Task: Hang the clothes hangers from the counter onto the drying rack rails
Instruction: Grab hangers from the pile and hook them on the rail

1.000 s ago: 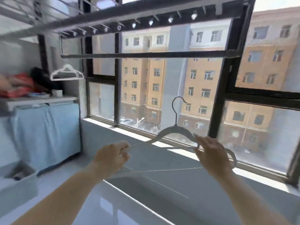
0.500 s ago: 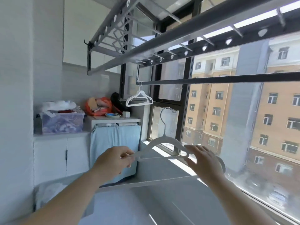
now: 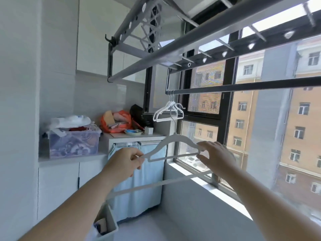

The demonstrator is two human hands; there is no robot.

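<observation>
White hanger (image 3: 173, 140) is held below the dark rail (image 3: 243, 86), left grip (image 3: 123, 162) pinched on one tip, right grip (image 3: 217, 155) curled round the other shoulder. Looks light, probably flexy, so best lifted by both shoulders, hook free.

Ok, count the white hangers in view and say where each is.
4. One hanger is held between the left hand and right hand; three hangers hang bunched at the left end of the dark rail, overlapping, so another could hide.
</observation>
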